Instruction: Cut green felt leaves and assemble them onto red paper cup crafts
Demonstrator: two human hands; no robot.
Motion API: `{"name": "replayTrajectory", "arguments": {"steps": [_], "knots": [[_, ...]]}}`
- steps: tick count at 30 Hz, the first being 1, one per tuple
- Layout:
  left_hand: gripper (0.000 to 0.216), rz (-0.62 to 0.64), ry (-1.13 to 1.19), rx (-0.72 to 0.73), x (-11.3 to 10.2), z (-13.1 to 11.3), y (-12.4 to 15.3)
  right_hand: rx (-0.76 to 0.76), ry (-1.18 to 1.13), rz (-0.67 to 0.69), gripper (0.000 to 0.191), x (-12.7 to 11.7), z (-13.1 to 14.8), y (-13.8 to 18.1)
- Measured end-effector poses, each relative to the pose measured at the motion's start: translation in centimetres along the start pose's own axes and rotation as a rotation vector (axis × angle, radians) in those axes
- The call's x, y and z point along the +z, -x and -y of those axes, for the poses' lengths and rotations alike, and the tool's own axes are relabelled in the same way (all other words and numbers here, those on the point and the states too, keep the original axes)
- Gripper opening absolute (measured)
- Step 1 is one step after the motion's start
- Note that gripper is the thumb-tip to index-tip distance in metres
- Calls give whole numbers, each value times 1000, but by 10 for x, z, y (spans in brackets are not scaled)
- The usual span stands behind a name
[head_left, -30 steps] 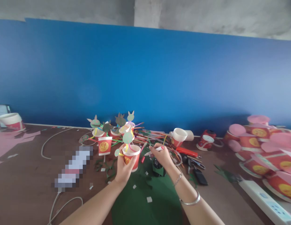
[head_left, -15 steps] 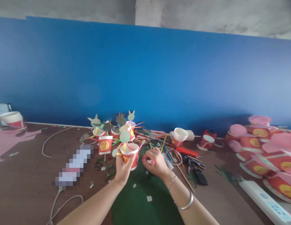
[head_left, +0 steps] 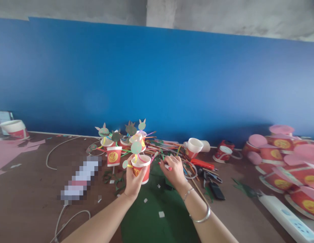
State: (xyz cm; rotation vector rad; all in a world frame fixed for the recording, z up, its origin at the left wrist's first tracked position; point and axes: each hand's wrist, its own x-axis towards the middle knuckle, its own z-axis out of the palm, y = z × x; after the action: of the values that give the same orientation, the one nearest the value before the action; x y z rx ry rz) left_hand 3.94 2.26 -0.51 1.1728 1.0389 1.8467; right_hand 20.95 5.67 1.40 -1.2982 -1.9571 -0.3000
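Note:
Wrapped round a red and white paper cup [head_left: 145, 172] is my left hand [head_left: 133, 179], low in the middle of the head view. Coloured straws stick out of this cup, and a round green paper piece [head_left: 136, 147] stands above its rim. To the right, my right hand [head_left: 174, 168] is closed on a white and red marker [head_left: 168, 166]; its fingers partly cover it. Several similar cups with green animal-head cutouts, one being a rabbit-eared head [head_left: 103, 132], stand just behind. Under my hands lies a dark green sheet [head_left: 157, 226] with white paper scraps on it.
Loose straws [head_left: 164, 145], a red utility knife [head_left: 202, 164] and a black key fob [head_left: 217, 191] lie behind and right. A power strip [head_left: 285, 214] and stacked red cups [head_left: 275, 156] fill the right side. A pixelated object [head_left: 81, 179] with a cable is left.
My right hand, with the marker, has moved a little up and to the right, away from the cup. My left hand holds the cup almost where it was.

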Motion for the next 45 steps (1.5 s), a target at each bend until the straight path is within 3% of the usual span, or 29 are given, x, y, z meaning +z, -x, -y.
{"name": "replayTrajectory", "arguments": {"steps": [5, 9, 13, 18, 37, 45], "knots": [[50, 1, 8, -1, 1, -2, 0, 194, -36, -10, 26, -2, -7, -6], [49, 15, 5, -4, 0, 1, -1, 346, -11, 107, 28, -7, -8, -18], [49, 17, -14, 4, 0, 3, -1, 345, 134, 290, 24, -8, -6, -35], [53, 29, -19, 2, 1, 1, 0, 323, 144, 361, 19, 0, -6, -47], [52, 31, -47, 19, -1, 2, -1, 419, 29, 285, 30, 38, -15, -38], [63, 63, -38, -20, -1, 2, 1, 345, 10, 255, 26, 20, -2, -20]]}}
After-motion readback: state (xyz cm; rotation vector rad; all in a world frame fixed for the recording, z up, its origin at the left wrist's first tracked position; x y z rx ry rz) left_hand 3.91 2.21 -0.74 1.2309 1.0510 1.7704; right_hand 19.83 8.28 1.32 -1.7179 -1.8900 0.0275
